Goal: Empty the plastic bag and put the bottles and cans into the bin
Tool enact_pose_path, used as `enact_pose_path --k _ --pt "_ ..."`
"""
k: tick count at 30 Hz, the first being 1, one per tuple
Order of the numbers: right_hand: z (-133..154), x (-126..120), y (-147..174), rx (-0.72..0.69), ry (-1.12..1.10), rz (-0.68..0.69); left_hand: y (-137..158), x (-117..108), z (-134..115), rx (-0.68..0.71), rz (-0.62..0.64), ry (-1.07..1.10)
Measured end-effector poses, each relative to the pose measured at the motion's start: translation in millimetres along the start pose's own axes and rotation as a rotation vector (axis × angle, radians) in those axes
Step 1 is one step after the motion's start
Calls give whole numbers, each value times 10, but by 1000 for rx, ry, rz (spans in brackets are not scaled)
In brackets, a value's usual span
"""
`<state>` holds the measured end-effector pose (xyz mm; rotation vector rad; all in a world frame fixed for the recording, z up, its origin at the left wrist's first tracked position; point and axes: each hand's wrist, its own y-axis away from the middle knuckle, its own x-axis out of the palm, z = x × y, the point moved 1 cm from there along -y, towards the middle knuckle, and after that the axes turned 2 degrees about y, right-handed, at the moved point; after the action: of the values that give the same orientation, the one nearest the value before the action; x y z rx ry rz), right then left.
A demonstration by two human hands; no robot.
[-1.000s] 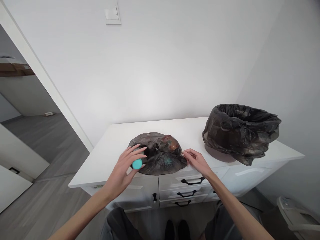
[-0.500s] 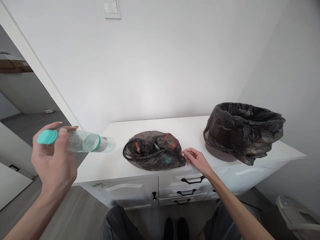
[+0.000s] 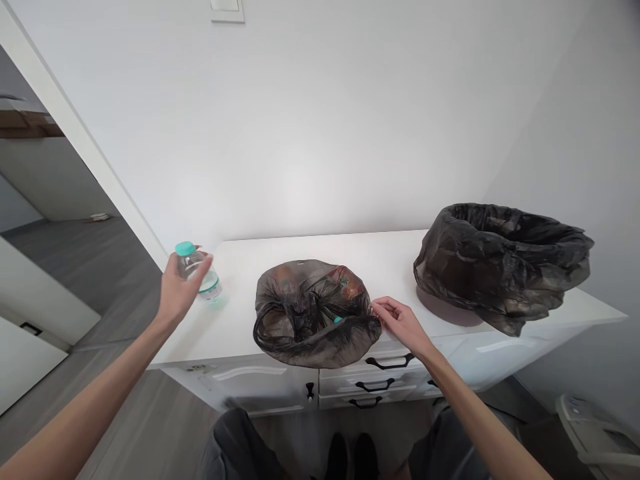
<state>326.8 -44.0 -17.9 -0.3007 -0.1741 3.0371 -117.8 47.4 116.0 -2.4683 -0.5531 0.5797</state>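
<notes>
My left hand is closed around the upper part of a clear plastic bottle with a turquoise cap. The bottle is nearly upright at the left end of the white cabinet top; whether its base touches the surface I cannot tell. A thin black plastic bag lies at the front middle of the top, and several items show through it, among them something red-orange and something turquoise. The fingertips of my right hand pinch the right edge of this bag.
A bin lined with a black bag stands at the right end of the cabinet top. The front has drawers with black handles. A wall rises behind, a doorway lies left, and a pale appliance stands low right.
My left hand has brought the bottle rightward onto or just over the cabinet top and tipped it upright. The bag has spread and sagged over the front edge, with my right hand still at it.
</notes>
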Motion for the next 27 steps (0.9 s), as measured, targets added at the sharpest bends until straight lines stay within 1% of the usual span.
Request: enact_pose_path --k 2,3,7,10,13,16,19,23,25,27 --pt "-18 0 -4 2 -9 -1 15 70 118 -23 52 -13" --pt "-26 0 -5 5 -13 0 25 95 192 -32 53 -24" --pt "-35 0 -3 14 -12 0 51 144 481 -73 -22 -97" --pt "-41 2 -8 14 -7 0 65 195 638 -82 -29 -136" --pt "-66 3 -17 8 -6 6 72 285 796 -99 42 -120" --pt "-97 2 -23 5 -12 8 55 371 945 -169 118 -109" --pt "-112 0 -21 5 -17 8 28 414 1011 -250 160 -161" --pt "-103 2 -15 12 -36 12 64 413 991 -317 194 -223" --pt "-91 9 -12 15 -38 8 143 390 973 -330 173 -190" --pt "-83 16 -10 16 -36 0 277 348 937 -332 117 -136"
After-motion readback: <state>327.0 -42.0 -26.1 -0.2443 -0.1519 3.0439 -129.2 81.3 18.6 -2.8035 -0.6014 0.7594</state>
